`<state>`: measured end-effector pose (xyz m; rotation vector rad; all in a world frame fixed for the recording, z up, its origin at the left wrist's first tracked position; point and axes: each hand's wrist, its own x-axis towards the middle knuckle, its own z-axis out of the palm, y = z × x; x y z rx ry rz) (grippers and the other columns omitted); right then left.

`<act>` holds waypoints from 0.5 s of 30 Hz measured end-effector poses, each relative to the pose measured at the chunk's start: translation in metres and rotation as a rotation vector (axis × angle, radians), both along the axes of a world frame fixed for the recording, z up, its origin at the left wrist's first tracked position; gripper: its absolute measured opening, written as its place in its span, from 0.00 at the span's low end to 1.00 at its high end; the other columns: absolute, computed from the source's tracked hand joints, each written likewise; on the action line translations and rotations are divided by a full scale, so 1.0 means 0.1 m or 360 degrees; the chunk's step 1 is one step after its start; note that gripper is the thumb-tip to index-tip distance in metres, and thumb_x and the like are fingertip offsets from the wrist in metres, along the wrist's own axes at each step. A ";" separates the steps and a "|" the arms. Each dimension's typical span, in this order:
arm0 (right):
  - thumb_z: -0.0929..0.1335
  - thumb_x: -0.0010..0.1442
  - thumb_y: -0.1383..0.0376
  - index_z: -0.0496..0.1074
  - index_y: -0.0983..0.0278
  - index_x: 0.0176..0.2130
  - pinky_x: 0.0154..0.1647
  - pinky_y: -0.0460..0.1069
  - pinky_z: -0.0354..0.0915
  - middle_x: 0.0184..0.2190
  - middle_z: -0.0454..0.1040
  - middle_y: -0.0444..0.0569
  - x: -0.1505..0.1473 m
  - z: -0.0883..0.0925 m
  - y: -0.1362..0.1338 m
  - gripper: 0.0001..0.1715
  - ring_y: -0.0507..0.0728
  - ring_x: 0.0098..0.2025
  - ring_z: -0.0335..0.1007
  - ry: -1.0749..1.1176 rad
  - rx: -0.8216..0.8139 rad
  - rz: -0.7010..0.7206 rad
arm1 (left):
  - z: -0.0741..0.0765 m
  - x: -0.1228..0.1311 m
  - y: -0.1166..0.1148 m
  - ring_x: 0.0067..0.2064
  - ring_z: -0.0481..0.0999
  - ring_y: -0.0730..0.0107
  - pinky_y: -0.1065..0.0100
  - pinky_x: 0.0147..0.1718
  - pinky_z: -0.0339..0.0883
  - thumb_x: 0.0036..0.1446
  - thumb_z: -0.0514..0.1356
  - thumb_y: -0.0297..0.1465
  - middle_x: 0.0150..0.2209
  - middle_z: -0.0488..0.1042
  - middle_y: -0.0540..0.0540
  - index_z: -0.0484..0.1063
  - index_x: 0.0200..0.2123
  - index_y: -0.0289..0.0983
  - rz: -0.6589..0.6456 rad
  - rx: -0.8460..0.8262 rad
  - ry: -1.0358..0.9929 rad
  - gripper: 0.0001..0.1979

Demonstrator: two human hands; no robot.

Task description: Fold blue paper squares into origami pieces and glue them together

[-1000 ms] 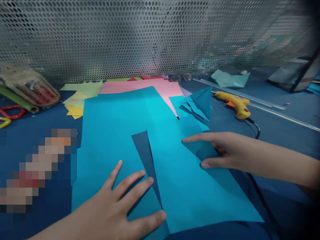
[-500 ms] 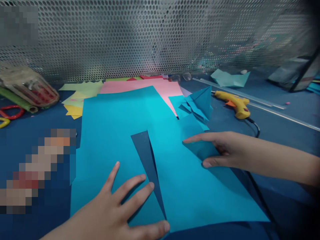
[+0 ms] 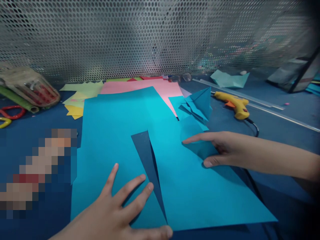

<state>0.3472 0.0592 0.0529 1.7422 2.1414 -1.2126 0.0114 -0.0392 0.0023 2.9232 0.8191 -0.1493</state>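
A large bright blue paper sheet (image 3: pixel 112 120) lies flat in front of me, with a long wedge-shaped gap in its middle showing the dark table. My left hand (image 3: pixel 125 208) rests on the sheet left of this gap, fingers spread and thumb near the gap's lower end. On the right part of the sheet lies my right hand (image 3: pixel 222 150), its index finger stretched out and its thumb apart, both touching the paper. The other right fingers are hidden. Just beyond it sit folded blue paper pieces (image 3: pixel 203 103).
Behind the sheet lie pink paper (image 3: pixel 120 87) and yellow-green scraps (image 3: pixel 86 91). A yellow glue gun (image 3: pixel 232 103) with a cord and clear sticks (image 3: pixel 282 116) are at the right. Scissors (image 3: pixel 13 111) and a jar (image 3: pixel 37 90) stand left, by a blurred-out patch. A perforated metal panel (image 3: pixel 125 40) backs the table.
The sheet's near right corner has shifted slightly to the right. My left hand has slid a little right and toward me; my right hand has stayed nearly still.
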 end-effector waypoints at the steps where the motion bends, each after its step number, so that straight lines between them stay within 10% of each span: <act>1: 0.69 0.58 0.44 0.66 0.49 0.63 0.27 0.48 0.57 0.33 0.65 0.47 0.01 -0.01 0.01 0.37 0.57 0.31 0.59 0.0012 -0.0001 0.0003 | -0.01 0.00 -0.01 0.69 0.57 0.39 0.22 0.60 0.22 0.52 0.71 0.41 0.69 0.58 0.47 0.45 0.69 0.64 0.0006 0.0012 0.0007 0.49; 15: 0.69 0.58 0.43 0.65 0.49 0.64 0.27 0.47 0.56 0.31 0.62 0.45 0.01 0.01 0.02 0.38 0.57 0.31 0.57 0.0019 -0.0018 0.0026 | -0.04 0.03 0.01 0.69 0.57 0.42 0.21 0.60 0.24 0.54 0.71 0.43 0.69 0.57 0.50 0.47 0.67 0.68 0.0064 -0.0044 0.0014 0.46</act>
